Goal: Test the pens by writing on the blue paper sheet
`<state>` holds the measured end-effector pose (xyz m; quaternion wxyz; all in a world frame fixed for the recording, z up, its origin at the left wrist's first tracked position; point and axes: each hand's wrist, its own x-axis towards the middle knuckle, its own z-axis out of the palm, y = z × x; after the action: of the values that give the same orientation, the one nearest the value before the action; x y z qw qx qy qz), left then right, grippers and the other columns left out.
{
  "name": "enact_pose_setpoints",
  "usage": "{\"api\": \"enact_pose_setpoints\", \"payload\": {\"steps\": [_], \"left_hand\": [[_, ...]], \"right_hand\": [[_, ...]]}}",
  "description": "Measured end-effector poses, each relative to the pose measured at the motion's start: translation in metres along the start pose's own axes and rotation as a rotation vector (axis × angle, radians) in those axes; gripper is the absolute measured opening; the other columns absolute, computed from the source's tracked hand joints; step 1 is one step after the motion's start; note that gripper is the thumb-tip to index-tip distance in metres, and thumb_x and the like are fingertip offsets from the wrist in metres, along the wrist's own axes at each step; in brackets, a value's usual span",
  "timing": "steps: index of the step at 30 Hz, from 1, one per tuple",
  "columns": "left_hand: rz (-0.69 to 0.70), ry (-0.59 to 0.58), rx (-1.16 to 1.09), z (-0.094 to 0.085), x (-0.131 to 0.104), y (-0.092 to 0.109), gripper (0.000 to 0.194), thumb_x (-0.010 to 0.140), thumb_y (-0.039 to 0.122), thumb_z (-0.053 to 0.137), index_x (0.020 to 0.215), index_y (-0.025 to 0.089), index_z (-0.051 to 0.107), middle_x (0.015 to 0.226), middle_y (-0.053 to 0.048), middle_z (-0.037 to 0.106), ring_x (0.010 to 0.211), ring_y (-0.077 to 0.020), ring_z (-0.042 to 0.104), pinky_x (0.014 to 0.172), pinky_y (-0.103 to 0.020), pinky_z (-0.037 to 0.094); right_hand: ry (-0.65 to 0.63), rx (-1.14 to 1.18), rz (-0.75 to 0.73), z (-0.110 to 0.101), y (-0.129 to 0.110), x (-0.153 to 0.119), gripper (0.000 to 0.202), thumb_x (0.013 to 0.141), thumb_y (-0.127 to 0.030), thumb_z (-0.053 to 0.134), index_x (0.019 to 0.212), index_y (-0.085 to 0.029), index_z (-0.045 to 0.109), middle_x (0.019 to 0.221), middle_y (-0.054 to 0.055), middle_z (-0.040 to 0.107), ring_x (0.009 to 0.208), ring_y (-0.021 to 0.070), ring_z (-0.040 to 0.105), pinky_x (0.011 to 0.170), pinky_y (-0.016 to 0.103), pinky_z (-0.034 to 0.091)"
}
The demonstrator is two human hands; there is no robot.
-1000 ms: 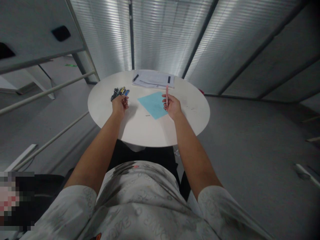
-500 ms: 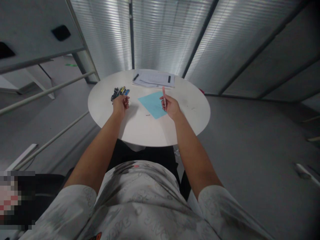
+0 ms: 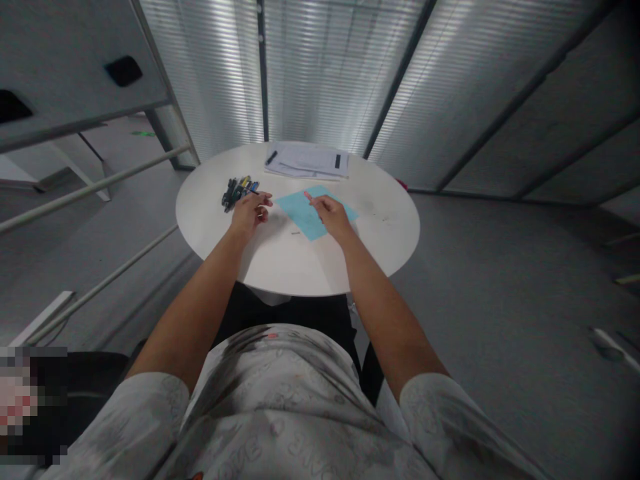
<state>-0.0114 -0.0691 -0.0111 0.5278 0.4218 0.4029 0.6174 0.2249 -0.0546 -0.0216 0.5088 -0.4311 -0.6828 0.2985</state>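
A light blue sheet of paper (image 3: 313, 225) lies turned at an angle on the round white table (image 3: 270, 263). Over its right part, my right hand (image 3: 331, 215) is closed on a pink pen (image 3: 307, 195), whose end sticks out up and to the left. My left hand (image 3: 251, 212) hovers left of the sheet with its fingers apart. It is nearest to a pile of pens (image 3: 233, 193), dark, yellow and blue, and partly covers it.
A stack of white papers (image 3: 310, 162) with a dark pen (image 3: 271, 158) on it lies at the table's far side. A small dark strip (image 3: 295, 233) is near the blue sheet. Metal rails (image 3: 100, 181) stand at the left.
My right hand has moved left with the pink pen, which now tilts left instead of standing upright. My left hand has shifted slightly right, its fingers spreading.
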Motion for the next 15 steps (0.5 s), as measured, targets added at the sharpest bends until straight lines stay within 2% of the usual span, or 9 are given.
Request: {"api": "enact_pose_setpoints", "payload": {"steps": [2,4,8,11,15], "left_hand": [[-0.030,-0.117,0.007,0.007,-0.008,0.001,0.025,0.079,0.039,0.068,0.089,0.016,0.066,0.085,-0.005,0.068,0.051,-0.0072,0.054,0.047,-0.022,0.043],[-0.057,-0.194,0.012,0.014,-0.014,0.001,0.028,0.080,0.041,0.069,0.093,0.016,0.066,0.093,-0.007,0.070,0.056,-0.0091,0.059,0.052,-0.025,0.049],[-0.081,-0.198,0.026,0.018,-0.013,-0.005,0.028,0.083,0.042,0.069,0.095,0.017,0.064,0.094,-0.007,0.071,0.064,-0.0118,0.064,0.063,-0.030,0.055],[-0.071,-0.170,-0.054,0.017,-0.009,-0.007,0.024,0.085,0.039,0.068,0.094,0.017,0.064,0.092,-0.007,0.071,0.069,-0.0130,0.067,0.072,-0.032,0.057],[-0.074,-0.118,-0.158,0.019,-0.009,-0.005,0.019,0.087,0.035,0.067,0.093,0.016,0.063,0.088,-0.007,0.072,0.074,-0.0131,0.069,0.080,-0.032,0.057]], "right_hand": [[-0.085,-0.084,-0.133,0.006,-0.003,-0.003,0.050,0.091,-0.066,0.049,0.110,-0.025,0.072,0.100,0.004,0.072,0.096,0.0188,0.065,0.083,0.033,0.052],[-0.180,-0.158,-0.231,0.012,-0.006,-0.005,0.047,0.097,-0.057,0.042,0.128,-0.030,0.065,0.120,0.004,0.069,0.113,0.0206,0.061,0.098,0.037,0.049],[-0.288,-0.335,-0.286,0.021,-0.009,-0.008,0.042,0.102,-0.040,0.036,0.138,-0.032,0.057,0.123,0.004,0.068,0.111,0.0199,0.063,0.100,0.039,0.048],[-0.255,-0.369,-0.275,0.025,-0.011,-0.011,0.042,0.103,-0.033,0.034,0.139,-0.028,0.055,0.129,0.006,0.065,0.113,0.0194,0.061,0.099,0.038,0.049],[-0.236,-0.418,-0.287,0.025,-0.014,-0.014,0.038,0.102,-0.033,0.038,0.134,-0.027,0.056,0.130,0.006,0.063,0.117,0.0209,0.060,0.100,0.039,0.049]]}}
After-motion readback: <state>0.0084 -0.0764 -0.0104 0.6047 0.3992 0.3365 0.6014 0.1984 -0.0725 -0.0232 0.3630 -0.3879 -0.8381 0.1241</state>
